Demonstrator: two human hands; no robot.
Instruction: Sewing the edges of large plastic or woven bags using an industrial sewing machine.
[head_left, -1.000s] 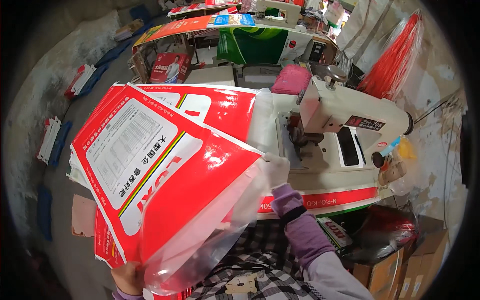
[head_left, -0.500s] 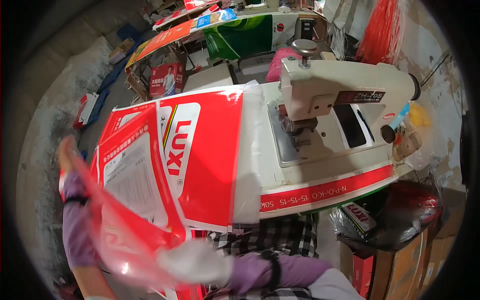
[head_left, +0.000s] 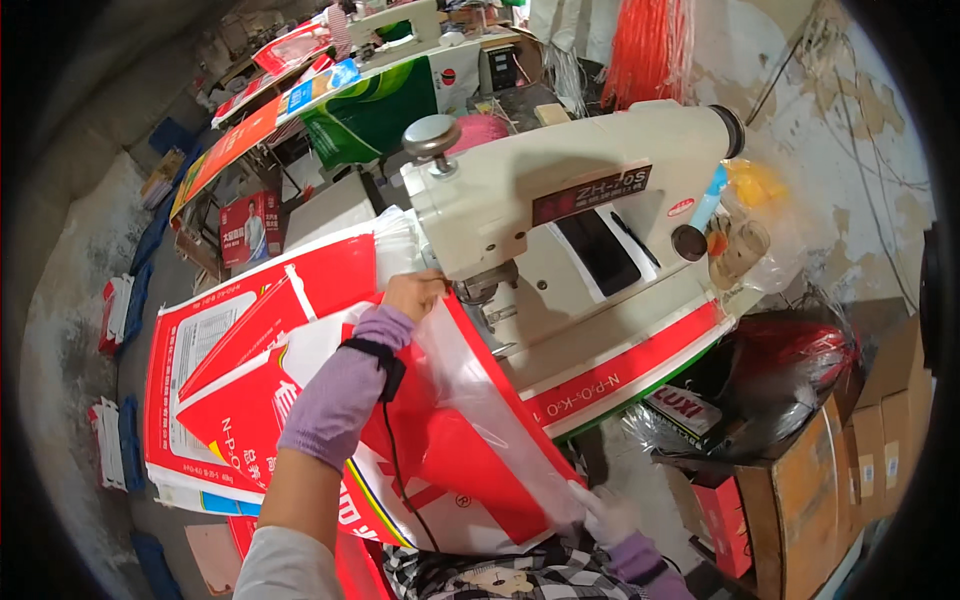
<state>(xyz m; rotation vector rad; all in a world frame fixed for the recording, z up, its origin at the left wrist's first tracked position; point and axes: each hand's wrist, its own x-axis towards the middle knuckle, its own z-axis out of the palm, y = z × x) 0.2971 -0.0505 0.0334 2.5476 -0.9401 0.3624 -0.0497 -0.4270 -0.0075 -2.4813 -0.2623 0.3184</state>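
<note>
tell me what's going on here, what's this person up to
A person is handling a red and white bag at a sewing machine. The left hand grips one end of its edge close beside the machine's head, and the gloved right hand holds the near end, so the edge stretches between them. Similar bags lie in a pile to the left.

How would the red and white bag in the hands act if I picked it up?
The red and white bag would probably flop, because it bends and creases between the left hand and right hand. It's likely light for its size, since it looks thin. It might be slippery too: the clear plastic along its edge looks shiny.
</note>
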